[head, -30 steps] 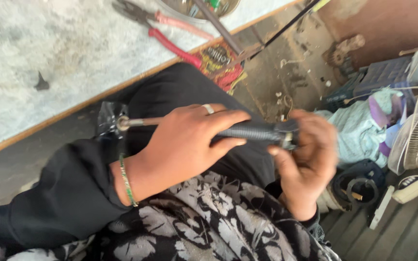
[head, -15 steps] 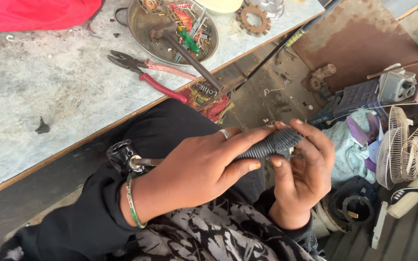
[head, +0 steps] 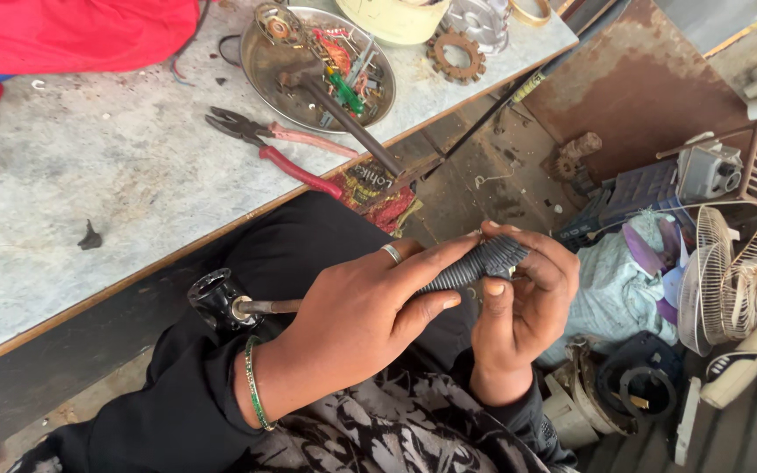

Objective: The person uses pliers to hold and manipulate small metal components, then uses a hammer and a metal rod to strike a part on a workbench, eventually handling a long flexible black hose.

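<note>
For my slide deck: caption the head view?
Left hand and right hand grip a ribbed tool handle beside a workbench.

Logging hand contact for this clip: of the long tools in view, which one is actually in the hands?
The ribbed-grip tool, held by both the left hand and right hand. The red-handled pliers lie untouched on the table.

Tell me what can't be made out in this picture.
- Middle of the ribbed tool: hidden under the left hand, head view.
- Its far tip: covered by the right hand's fingers.
- Small parts in the metal dish: too small and jumbled to tell apart.
- Cream tub and red cloth: cut off by the top edge.
- Fan: partly cut off by the right edge.
</note>
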